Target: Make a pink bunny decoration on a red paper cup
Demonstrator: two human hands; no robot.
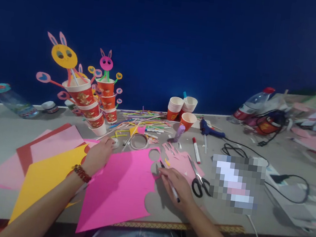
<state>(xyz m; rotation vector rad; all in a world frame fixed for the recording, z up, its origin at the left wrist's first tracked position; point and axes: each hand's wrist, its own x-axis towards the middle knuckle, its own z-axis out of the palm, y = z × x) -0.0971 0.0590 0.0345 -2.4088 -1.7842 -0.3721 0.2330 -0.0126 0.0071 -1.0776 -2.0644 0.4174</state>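
Note:
A magenta paper sheet [120,187] lies in front of me, with round bites cut from its right edge. My right hand [177,186] grips a dark-tipped marker pen [172,189], its tip at the sheet's right edge beside one of the cut-outs. At the sheet's upper left corner is my left hand [101,154], a beaded bracelet on its wrist. Its curled fingertips are at a small white round object [116,143]; the far side of the fingers is hidden. Black-handled scissors [200,181] rest right of my right hand, partly on pink paper scraps [171,154].
Yellow paper [50,174] and pink sheets lie left. Behind stand decorated cup figures [82,93], a tape roll [139,141], scattered sticks [148,123] and stacked paper cups [174,107]. Rightward are a red-capped marker [196,150], a glue gun [210,130], cables and a bottle [251,107].

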